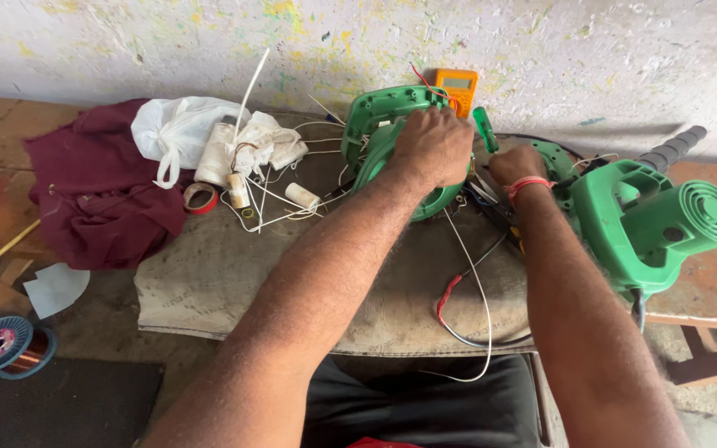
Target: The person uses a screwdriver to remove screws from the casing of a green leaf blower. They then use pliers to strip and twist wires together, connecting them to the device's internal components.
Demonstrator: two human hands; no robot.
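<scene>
Sackcloth-covered desk: left hand clenched on green housing half, right hand fingers hidden, grip untellable; loose wires beside the housing could snag, pull free.

head cam | looks down and forward at bench | close | wall perhaps just behind

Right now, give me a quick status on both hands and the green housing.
Left hand pressed on green housing shell. Right hand beside it by the green-handled screwdriver, grip unclear. Loose wires and blower body crowd the burlap.
</scene>
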